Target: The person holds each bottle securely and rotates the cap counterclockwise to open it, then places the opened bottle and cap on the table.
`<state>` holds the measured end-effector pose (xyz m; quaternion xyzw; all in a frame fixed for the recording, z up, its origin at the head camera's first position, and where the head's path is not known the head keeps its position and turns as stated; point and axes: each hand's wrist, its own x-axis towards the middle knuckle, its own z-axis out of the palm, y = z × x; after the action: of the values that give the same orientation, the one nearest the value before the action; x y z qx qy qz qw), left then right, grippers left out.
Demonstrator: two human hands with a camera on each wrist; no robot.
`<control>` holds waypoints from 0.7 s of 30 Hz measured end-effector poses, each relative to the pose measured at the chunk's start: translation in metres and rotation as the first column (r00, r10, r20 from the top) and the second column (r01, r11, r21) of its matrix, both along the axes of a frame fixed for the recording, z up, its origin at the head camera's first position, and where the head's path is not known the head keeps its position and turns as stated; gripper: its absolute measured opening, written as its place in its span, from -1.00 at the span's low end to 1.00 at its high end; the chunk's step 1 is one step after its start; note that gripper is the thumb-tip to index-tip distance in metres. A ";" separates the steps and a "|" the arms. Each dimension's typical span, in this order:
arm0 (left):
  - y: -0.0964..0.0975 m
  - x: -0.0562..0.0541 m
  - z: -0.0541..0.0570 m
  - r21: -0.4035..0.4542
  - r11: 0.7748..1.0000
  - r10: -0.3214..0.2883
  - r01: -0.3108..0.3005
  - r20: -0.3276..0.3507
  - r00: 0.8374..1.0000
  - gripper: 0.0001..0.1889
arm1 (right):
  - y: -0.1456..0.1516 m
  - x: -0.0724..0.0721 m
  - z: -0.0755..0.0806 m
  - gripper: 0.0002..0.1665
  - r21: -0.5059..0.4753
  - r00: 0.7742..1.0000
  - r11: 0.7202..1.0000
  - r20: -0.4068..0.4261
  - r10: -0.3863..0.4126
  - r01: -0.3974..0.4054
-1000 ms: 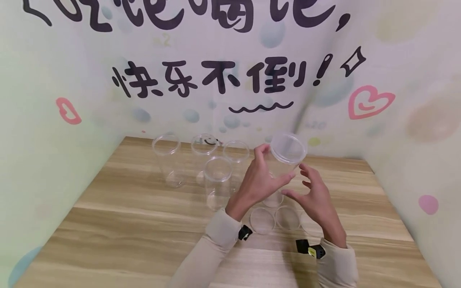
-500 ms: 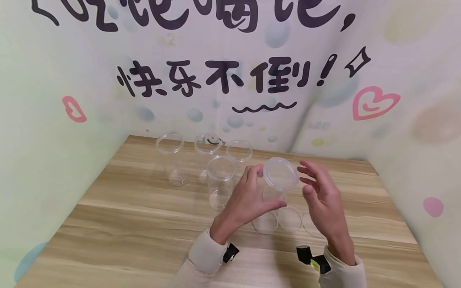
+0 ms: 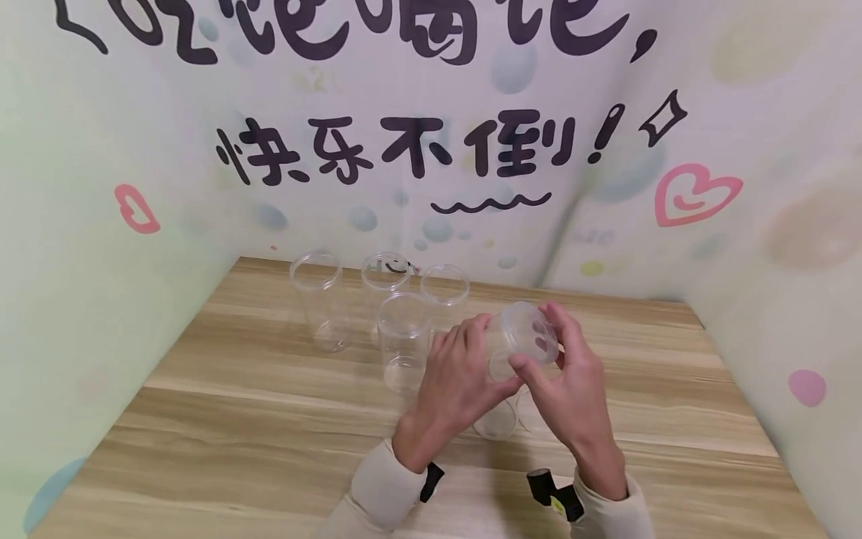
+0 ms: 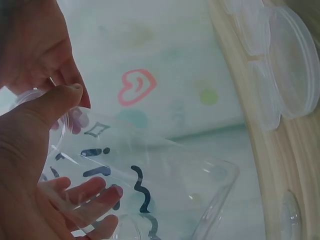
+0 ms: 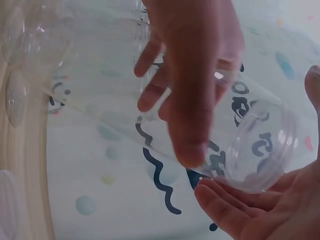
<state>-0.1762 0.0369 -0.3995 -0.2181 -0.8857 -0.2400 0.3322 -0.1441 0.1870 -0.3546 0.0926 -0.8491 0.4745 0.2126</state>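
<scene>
My left hand (image 3: 454, 370) grips a clear plastic cup (image 4: 175, 170) around its side, holding it tilted above the table. A frosted round lid (image 3: 535, 337) covers the cup's wide end, which points toward my right hand (image 3: 572, 397). The right thumb and fingers lie on either side of that lid, with some fingertips showing through it. In the right wrist view, right-hand fingers (image 5: 235, 205) reach under the rim, while the left thumb (image 5: 192, 135) crosses the cup's wall.
Several clear cups stand upright at the back left of the wooden table (image 3: 236, 419), among them a nearer cup (image 3: 404, 337). Round clear lids (image 4: 292, 65) lie below my hands, partly hidden by them in the head view. A printed backdrop (image 3: 337, 217) rises behind.
The held cup has come down and tilted so its lidded end faces right. My right hand, apart from the cup half a second ago, has moved left onto the lid.
</scene>
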 end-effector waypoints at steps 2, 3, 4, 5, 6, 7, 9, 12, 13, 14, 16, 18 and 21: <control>0.000 0.001 0.000 -0.006 1.000 0.003 -0.003 -0.017 1.000 -0.10 | -0.003 0.000 0.000 -0.14 -0.009 0.999 0.999 0.009 -0.035 0.035; 0.000 0.001 0.000 -0.008 1.000 -0.001 0.001 -0.017 1.000 -0.09 | -0.004 0.000 0.000 -0.16 -0.021 0.999 0.999 0.011 -0.048 0.048; 0.000 0.002 0.000 -0.011 1.000 -0.007 0.007 -0.014 1.000 -0.08 | -0.005 0.000 0.000 -0.19 -0.031 0.998 0.998 0.012 -0.061 0.062; 0.000 0.002 0.001 -0.018 1.000 -0.016 0.015 -0.011 1.000 -0.07 | -0.006 0.000 -0.001 -0.21 -0.039 0.997 0.997 0.013 -0.073 0.074; -0.001 0.002 0.001 -0.025 0.999 -0.027 0.027 0.001 1.000 -0.05 | -0.007 0.000 -0.001 -0.24 -0.051 0.997 0.995 0.013 -0.080 0.081; -0.002 0.002 0.001 -0.026 0.999 -0.042 0.043 0.018 0.999 -0.04 | -0.008 0.000 -0.001 -0.26 -0.068 0.997 0.994 0.011 -0.081 0.082; -0.004 0.001 0.003 -0.022 0.996 -0.083 0.084 0.062 0.995 -0.05 | -0.009 -0.001 -0.002 -0.30 -0.094 0.997 0.993 0.001 -0.073 0.073; -0.008 -0.001 0.006 -0.004 0.988 -0.151 0.153 0.141 0.978 -0.05 | -0.009 -0.001 -0.003 -0.32 -0.120 0.999 0.992 -0.023 -0.046 0.043; -0.009 -0.002 0.007 0.004 0.985 -0.170 0.172 0.168 0.971 -0.05 | -0.009 -0.002 -0.003 -0.32 -0.125 0.999 0.992 -0.031 -0.032 0.028; -0.011 -0.002 0.007 0.009 0.982 -0.187 0.188 0.192 0.963 -0.05 | -0.009 -0.002 -0.003 -0.32 -0.128 0.999 0.992 -0.038 -0.018 0.013; -0.014 -0.003 0.008 0.027 0.976 -0.215 0.215 0.237 0.947 -0.04 | -0.008 -0.003 -0.003 -0.31 -0.129 0.999 0.992 -0.045 0.007 -0.013; -0.017 -0.004 0.008 0.047 0.971 -0.238 0.234 0.275 0.932 -0.04 | -0.008 -0.003 -0.004 -0.31 -0.132 0.998 0.990 -0.046 0.037 -0.042; -0.021 -0.006 0.007 0.087 0.960 -0.282 0.268 0.313 0.907 -0.05 | -0.007 -0.004 -0.004 -0.30 -0.124 0.997 0.989 -0.041 0.071 -0.075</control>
<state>-0.1827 0.0161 -0.3924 -0.2913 -0.8831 -0.3355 0.1506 -0.1480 0.1798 -0.3586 0.1188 -0.8095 0.5328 0.2160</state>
